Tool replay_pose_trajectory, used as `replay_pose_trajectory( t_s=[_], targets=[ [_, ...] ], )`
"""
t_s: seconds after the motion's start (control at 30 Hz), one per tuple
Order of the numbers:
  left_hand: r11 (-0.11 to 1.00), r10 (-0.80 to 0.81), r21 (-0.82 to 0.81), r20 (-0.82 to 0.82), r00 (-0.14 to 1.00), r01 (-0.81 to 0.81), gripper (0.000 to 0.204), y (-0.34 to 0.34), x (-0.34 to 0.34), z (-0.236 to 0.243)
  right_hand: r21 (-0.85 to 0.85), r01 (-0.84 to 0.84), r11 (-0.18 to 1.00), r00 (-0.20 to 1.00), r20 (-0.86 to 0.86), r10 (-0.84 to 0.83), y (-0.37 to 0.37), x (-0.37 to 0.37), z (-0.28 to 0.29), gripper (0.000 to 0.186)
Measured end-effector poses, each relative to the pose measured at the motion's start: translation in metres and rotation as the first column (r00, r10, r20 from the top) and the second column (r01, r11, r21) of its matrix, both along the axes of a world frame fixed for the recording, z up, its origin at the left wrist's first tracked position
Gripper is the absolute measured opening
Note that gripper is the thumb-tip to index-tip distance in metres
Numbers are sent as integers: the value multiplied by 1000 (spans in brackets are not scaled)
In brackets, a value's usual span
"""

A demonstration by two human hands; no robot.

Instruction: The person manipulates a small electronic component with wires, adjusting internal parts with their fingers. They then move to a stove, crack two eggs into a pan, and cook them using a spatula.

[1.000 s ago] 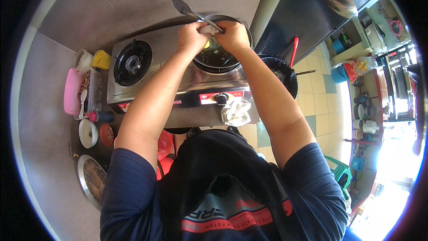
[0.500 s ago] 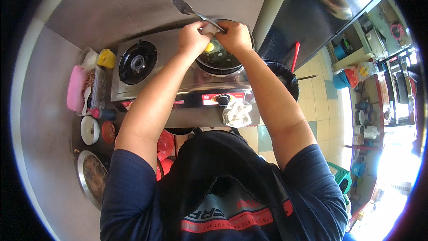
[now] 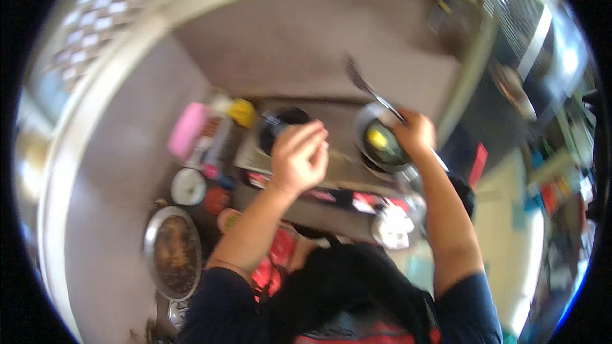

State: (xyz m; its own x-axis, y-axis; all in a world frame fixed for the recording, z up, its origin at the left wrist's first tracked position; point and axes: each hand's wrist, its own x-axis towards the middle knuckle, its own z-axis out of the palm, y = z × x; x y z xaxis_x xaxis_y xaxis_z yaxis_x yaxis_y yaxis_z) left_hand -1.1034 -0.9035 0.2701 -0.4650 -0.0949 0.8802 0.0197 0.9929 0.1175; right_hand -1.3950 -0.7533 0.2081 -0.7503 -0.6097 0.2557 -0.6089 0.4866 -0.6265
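My right hand (image 3: 415, 132) is closed around the handle of a slotted spatula (image 3: 370, 86), whose blade points up and to the left. Just below that hand, an egg with a yellow yolk (image 3: 377, 138) lies in the frying pan (image 3: 396, 158) on the right burner. My left hand (image 3: 299, 158) is raised in front of the left burner (image 3: 271, 129), away from the pan. Its fingers are curled together toward the thumb; blur hides what they hold, if anything.
A white crumpled cloth (image 3: 392, 226) hangs at the stove's front. Left of the stove stand a yellow container (image 3: 242, 113), a pink-lidded box (image 3: 189, 130), a white bowl (image 3: 189, 186) and a large round metal tray (image 3: 150, 242). A dark wok with a red handle (image 3: 478, 164) sits at the right.
The egg's yolk, earlier between both hands, now lies in the pan. My left hand has moved left, away from the right hand, which still grips the spatula. The view has swung left.
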Motion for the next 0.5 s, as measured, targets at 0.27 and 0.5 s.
replay_pose_trajectory(
  t_s=[0.27, 0.5],
  targets=[
    [820, 329, -160, -653, 682, -549, 16, -126, 151, 303, -252, -107, 962, 985, -157, 68, -41, -4, -12, 29],
    [521, 841, -56, -134, 524, -851, 44, -258, 238, 501, -233, -90, 968, 986, -160, 54, -33, 15, -8, 30]
  ],
)
